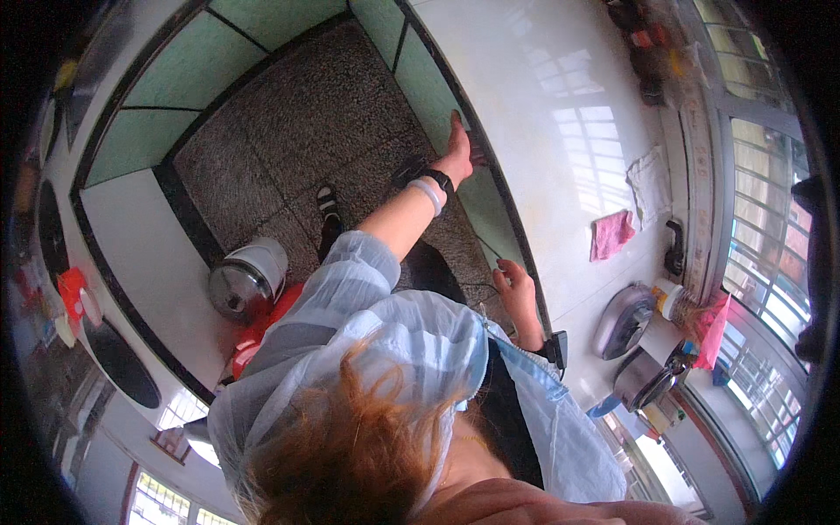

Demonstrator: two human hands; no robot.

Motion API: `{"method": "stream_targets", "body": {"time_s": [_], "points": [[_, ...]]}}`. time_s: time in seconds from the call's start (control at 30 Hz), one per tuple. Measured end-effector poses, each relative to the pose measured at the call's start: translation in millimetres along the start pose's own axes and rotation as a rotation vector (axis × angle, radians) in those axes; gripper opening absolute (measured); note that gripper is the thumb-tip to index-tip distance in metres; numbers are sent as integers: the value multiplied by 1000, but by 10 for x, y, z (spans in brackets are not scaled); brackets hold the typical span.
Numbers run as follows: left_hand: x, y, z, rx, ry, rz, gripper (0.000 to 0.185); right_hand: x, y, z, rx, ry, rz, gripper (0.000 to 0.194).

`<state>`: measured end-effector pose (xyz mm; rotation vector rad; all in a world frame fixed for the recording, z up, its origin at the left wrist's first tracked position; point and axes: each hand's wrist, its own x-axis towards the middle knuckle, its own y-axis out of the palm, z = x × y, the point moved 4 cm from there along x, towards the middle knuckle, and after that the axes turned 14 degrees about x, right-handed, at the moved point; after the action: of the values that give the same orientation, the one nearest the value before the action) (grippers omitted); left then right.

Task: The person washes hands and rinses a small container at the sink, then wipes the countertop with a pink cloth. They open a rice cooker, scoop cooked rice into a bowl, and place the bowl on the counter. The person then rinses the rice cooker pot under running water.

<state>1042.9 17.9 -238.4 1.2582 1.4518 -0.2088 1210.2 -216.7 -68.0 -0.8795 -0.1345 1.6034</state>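
Observation:
My left hand (461, 154), with a black watch (441, 178) and a pale bangle (428, 195) on its wrist, reaches out to the green cabinet front (426, 82) under the counter. Its thumb points up, and its fingers lie partly hidden in shade by the dark counter trim (489, 164). Closer to my body, my right hand (518, 294) is beside the same trim, fingers loosely bent, with nothing seen in them. A black device (558, 349) is strapped at that wrist. A thin dark cord or wire shows beside the right hand.
A white bucket-like bin (266, 259) with a shiny lid stands on the dark speckled floor (295, 105), near a red object (246, 348). On the white counter (512, 79) lie a pink cloth (611, 235), a white cloth (648, 187) and a grey lidded appliance (625, 321).

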Motion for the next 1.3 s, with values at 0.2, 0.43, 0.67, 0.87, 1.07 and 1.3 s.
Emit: {"method": "stream_targets", "body": {"time_s": [0.2, 0.43, 0.67, 0.87, 1.07, 1.3], "points": [[-438, -907, -206, 276, -57, -25, 80, 55, 735, 108, -40, 83, 42, 29], [-1287, -2534, -1779, 1143, 448, -347, 59, 580, 1683, 393, -33, -31, 214, 30], [-1402, -2780, -3089, 1808, 846, -687, 65, 1750, 2534, 297, -207, -147, 358, 25], [-1502, -2824, -2918, 1701, 1354, -712, 60, 2869, 3183, -710, -508, -480, 300, 24], [-945, -3235, -1703, 1553, 1006, -283, 41, 4129, 3437, -2386, 55, -107, 308, 21], [704, -3402, -624, 1569, 566, -23, 29, 4636, 3421, -2640, 1270, 571, 77, 23]]}}
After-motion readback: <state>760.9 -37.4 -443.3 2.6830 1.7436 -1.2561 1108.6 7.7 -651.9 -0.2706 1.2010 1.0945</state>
